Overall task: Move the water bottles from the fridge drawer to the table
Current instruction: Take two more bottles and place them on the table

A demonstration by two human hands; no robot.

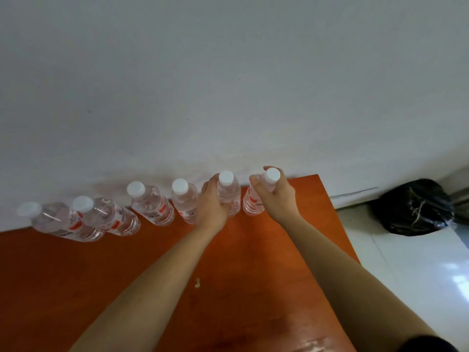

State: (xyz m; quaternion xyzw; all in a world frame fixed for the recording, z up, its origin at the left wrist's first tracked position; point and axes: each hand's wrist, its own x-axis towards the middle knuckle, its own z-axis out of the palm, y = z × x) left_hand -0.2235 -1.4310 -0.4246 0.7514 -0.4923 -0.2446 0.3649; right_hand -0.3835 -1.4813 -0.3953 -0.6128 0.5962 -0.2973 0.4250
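Several clear water bottles with white caps and red labels stand in a row along the back edge of the orange-brown table (127, 275), against the white wall. My left hand (212, 203) is wrapped around one upright bottle (229, 193) near the right end of the row. My right hand (275, 196) grips the last bottle on the right (253, 201) just under its cap. Both held bottles stand on or just above the tabletop. Other bottles stand free to the left: one (184, 201), another (152, 203), and a third (111, 215). The fridge drawer is out of view.
The white wall (228, 85) rises directly behind the bottle row. The table's right edge runs just beyond my right hand. A tied black rubbish bag (413, 208) sits on the white tiled floor (418, 270) to the right. A small pale spot (197, 282) marks the tabletop.
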